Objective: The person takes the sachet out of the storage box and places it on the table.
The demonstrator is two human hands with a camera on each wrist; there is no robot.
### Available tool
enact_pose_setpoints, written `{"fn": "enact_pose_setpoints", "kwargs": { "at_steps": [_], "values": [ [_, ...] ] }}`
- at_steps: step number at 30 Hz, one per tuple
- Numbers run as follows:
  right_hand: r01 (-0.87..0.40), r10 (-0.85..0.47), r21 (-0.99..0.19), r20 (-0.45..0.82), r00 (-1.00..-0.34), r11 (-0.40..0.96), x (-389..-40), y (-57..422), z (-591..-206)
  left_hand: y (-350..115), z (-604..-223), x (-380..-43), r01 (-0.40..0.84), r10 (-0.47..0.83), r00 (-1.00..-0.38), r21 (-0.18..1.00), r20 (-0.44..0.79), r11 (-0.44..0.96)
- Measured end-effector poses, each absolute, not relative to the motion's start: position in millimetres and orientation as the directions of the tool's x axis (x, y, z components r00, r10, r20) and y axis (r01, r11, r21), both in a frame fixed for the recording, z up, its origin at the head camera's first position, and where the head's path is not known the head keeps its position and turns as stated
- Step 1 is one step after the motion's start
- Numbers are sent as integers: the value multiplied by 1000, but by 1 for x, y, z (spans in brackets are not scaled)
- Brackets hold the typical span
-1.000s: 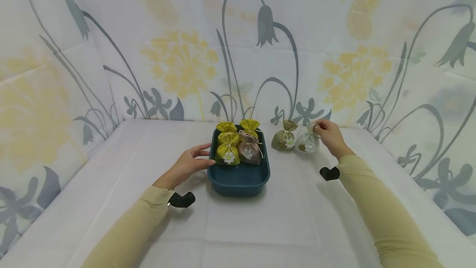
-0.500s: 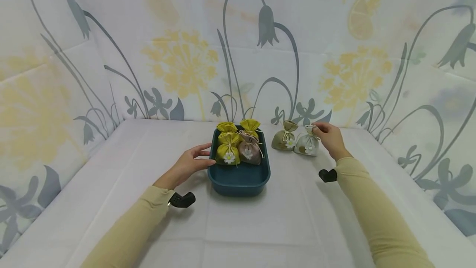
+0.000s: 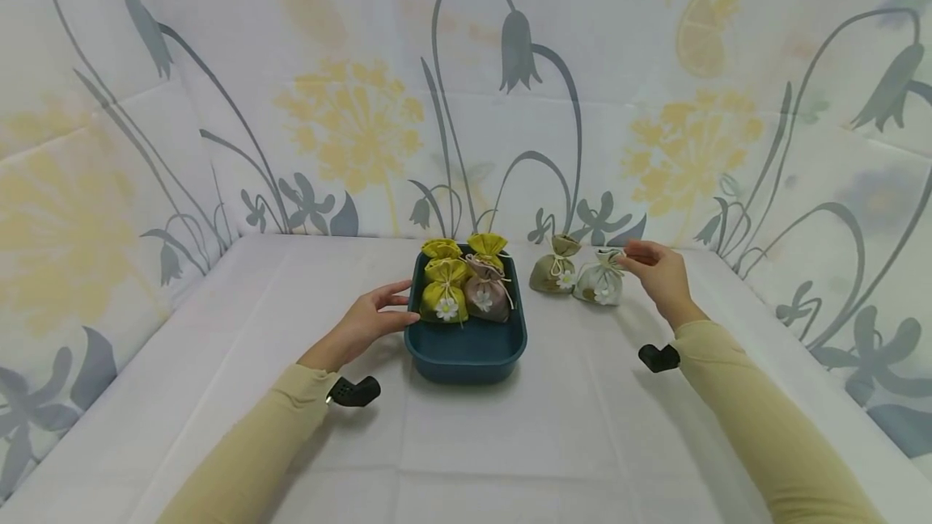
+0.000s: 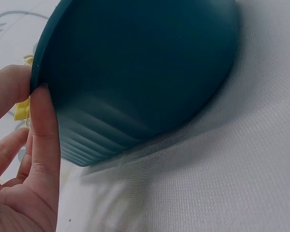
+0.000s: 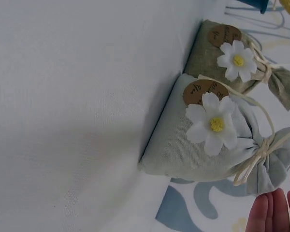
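My left hand (image 3: 358, 331) rests against the left side of a dark teal tub (image 3: 466, 346), thumb and fingertips right at its rim. My right hand (image 3: 661, 275) is beside the gathered neck of a pale grey-blue drawstring sachet (image 3: 603, 280), its fingertips close to the cloth frill in the right wrist view. The sachet stands upright on the table, with a white flower and a brown label. Touching its left side is an olive-brown sachet (image 3: 551, 272). Inside the tub sit several yellow-green sachets (image 3: 444, 297) and one mauve-brown sachet (image 3: 486, 295), filling its back part.
A white cloth (image 3: 466, 451) covers the table. Behind and at both sides rise fabric walls (image 3: 349, 120) printed with flowers. The tub's front part shows bare floor. A black wrist mount (image 3: 353, 391) sticks out below each sleeve.
The right hand has let go of the pale sachet's neck and drawn slightly right. That sachet now stands a little further left, against the olive-brown one. The left hand has stayed at the tub.
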State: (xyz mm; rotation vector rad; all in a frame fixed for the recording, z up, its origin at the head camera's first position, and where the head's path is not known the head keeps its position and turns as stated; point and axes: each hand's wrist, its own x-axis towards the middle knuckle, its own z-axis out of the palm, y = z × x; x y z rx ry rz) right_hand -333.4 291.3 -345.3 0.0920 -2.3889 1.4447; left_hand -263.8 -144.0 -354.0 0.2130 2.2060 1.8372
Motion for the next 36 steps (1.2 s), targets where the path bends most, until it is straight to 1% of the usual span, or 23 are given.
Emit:
{"fn": "enact_pose_setpoints", "kwargs": {
  "at_steps": [4,9,16,19,25,31,36],
  "values": [
    [-250,108,-831,345,-932,498,-328,289,-345,-144,-354,-264,-56,273,-956,979,-109,194],
    [-262,121,-814,373,-920,518,-324,286,-346,-144,-357,-266,-51,272,-956,978,-106,204],
    [-252,145,-821,372,-917,512,-320,280,-341,-149,-376,-281,-53,263,-959,980,-103,191],
    [-254,143,-824,370,-918,506,-319,276,-338,-150,-379,-282,-44,261,-961,979,-97,199],
    [-278,102,-824,372,-922,494,-317,265,-332,-149,-379,-283,-36,258,-962,978,-90,207],
    [-302,70,-840,370,-926,451,-318,255,-329,-149,-378,-282,-47,263,-960,979,-99,197],
    [-310,44,-847,364,-931,431,-318,245,-326,-147,-365,-273,-49,273,-957,980,-102,193]
  ]
}}
